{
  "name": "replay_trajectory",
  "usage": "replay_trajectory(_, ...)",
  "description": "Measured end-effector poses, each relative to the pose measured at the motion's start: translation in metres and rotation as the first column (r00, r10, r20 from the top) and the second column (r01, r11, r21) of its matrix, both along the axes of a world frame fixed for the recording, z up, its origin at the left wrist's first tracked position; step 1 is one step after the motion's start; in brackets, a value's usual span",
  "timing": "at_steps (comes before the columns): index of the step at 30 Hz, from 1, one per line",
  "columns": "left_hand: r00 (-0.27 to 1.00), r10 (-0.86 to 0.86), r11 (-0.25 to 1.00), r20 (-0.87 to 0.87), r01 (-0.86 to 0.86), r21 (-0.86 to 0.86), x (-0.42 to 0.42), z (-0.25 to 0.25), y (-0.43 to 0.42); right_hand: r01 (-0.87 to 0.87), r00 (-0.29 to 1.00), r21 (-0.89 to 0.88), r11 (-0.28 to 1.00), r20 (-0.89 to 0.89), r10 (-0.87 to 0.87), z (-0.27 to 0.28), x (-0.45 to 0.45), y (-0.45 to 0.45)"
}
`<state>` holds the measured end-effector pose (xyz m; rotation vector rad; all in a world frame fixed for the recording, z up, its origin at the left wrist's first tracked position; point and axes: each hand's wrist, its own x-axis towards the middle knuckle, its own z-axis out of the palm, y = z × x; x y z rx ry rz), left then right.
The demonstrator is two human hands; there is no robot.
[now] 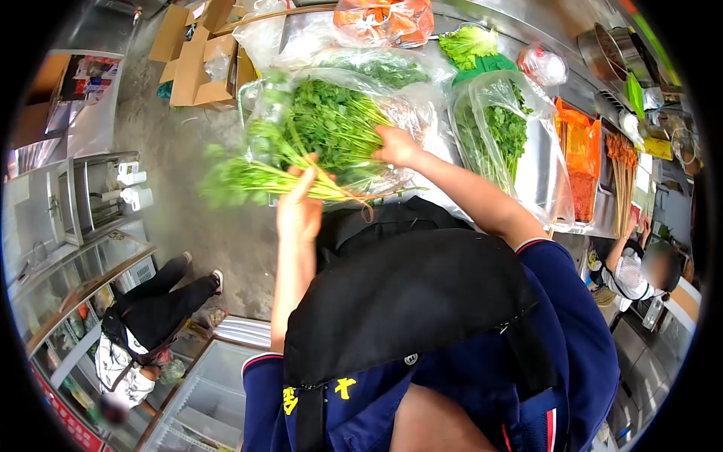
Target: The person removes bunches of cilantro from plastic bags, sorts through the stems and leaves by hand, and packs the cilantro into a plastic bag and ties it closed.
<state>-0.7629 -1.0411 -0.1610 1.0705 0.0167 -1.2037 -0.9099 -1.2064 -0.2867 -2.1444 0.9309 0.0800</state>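
My left hand is closed around a small bunch of leafy green stems, which looks like coriander. Its leafy end points left and is blurred, while thin brownish roots hang out to the right of the hand. Beside it, an opened clear plastic bag lies on the metal counter with a thick pile of coriander in it. At the right end of that pile, the fingers of my right hand close on the stems. Part of those fingers is hidden among the greens.
Another clear bag of greens lies right, near lettuce and an orange-red bag. Skewers fill a tray farther right. Cardboard boxes stand on the floor. One person is at lower left, another at right.
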Motion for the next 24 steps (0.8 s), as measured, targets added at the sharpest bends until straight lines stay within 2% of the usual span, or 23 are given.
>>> replay_trajectory(1,0.997,-0.018,1.000,-0.069,0.019,0.013,-0.006,-0.016,-0.001,0.025,0.998,0.032,0.999,-0.062,-0.023,0.010,0.003,0.004)
replay_trajectory(3,0.977,0.159,0.982,-0.143,-0.141,0.129,-0.016,-0.035,-0.007,0.010,0.987,0.098,0.995,-0.160,0.005,0.011,0.008,0.002)
replay_trajectory(4,0.966,0.195,0.975,-0.170,-0.172,0.142,-0.017,-0.038,-0.009,0.006,0.978,0.127,0.992,-0.208,0.021,0.011,0.009,-0.003)
replay_trajectory(7,0.985,0.118,0.991,-0.127,-0.107,0.085,-0.005,-0.051,-0.003,0.127,0.991,0.385,0.914,0.000,-0.137,0.024,0.001,-0.023)
replay_trajectory(8,0.983,0.152,0.983,-0.098,-0.140,0.121,-0.002,-0.057,-0.002,0.131,0.980,0.574,0.808,0.051,-0.194,0.035,-0.002,-0.028)
replay_trajectory(9,0.980,0.176,0.973,-0.094,-0.159,0.169,0.000,-0.062,0.000,0.047,0.967,0.808,0.587,0.110,-0.228,0.039,-0.004,-0.033)
replay_trajectory(11,0.972,0.222,0.947,-0.082,-0.195,0.254,0.003,-0.071,0.001,-0.006,0.949,0.981,0.194,0.067,-0.309,0.054,-0.010,-0.044)
replay_trajectory(14,0.983,0.161,0.964,-0.084,-0.138,0.229,-0.007,-0.063,-0.003,0.118,0.949,0.938,0.324,-0.011,-0.314,0.040,-0.009,-0.036)
replay_trajectory(15,0.985,0.151,0.967,-0.081,-0.130,0.219,-0.010,-0.061,-0.005,0.131,0.910,0.971,0.200,-0.038,-0.412,0.059,-0.006,-0.026)
replay_trajectory(17,0.992,0.071,0.978,-0.108,-0.048,0.203,-0.012,-0.059,-0.005,-0.046,0.929,0.991,0.127,0.089,-0.360,0.041,-0.008,-0.026)
replay_trajectory(20,0.990,0.007,0.984,-0.138,0.017,0.175,-0.016,-0.051,-0.012,0.012,0.944,0.989,0.150,0.038,-0.328,0.042,-0.006,-0.022)
replay_trajectory(23,0.979,-0.085,0.976,-0.185,0.118,0.181,-0.017,-0.059,-0.016,0.005,0.945,0.977,0.213,0.065,-0.321,0.057,-0.003,-0.011)
replay_trajectory(24,0.978,-0.074,0.979,-0.197,0.109,0.172,-0.018,-0.061,-0.020,-0.023,0.964,0.976,0.219,0.079,-0.253,0.057,0.000,-0.010)
